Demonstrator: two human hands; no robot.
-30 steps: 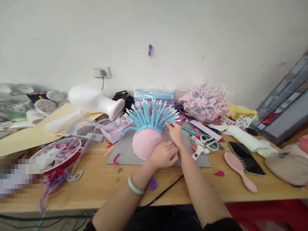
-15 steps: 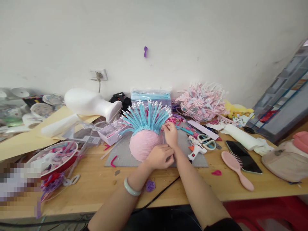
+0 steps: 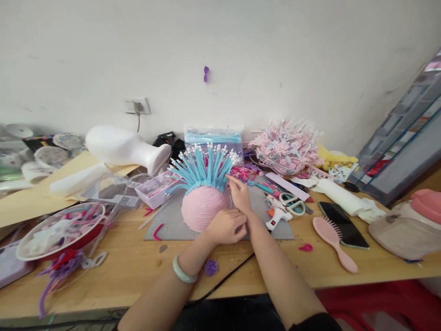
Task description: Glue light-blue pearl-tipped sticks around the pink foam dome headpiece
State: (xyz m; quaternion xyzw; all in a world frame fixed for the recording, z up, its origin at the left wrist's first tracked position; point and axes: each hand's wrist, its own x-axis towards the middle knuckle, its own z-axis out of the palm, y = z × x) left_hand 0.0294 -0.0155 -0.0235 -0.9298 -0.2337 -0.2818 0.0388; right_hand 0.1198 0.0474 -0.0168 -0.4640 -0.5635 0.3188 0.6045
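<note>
A pink ribbed dome (image 3: 203,209), seemingly wound from fuzzy pipe cleaners, sits on a grey cutting mat (image 3: 163,227). Blue pipe cleaners (image 3: 203,170) fan upward from its top, tipped with white beads. At the right edge of this fan, my right hand (image 3: 240,195) has its fingertips together against an outer blue stem. My left hand (image 3: 228,226) is closed in front of the dome's right side, touching my right wrist. Its curled fingers hide whatever they may hold.
Right of the hands lie a glue gun (image 3: 277,214), scissors (image 3: 292,204), a pink hairbrush (image 3: 334,243) and a phone (image 3: 344,225). Leftward are a lilac box (image 3: 151,195), a bowl of scraps (image 3: 62,230) and a white foam head (image 3: 120,147). A black cable (image 3: 223,278) crosses the front.
My right hand's fingers have shifted slightly left and inward, and the outermost blue stems are pressed closer together. My left hand stays closed by my right wrist. The view has moved slightly.
</note>
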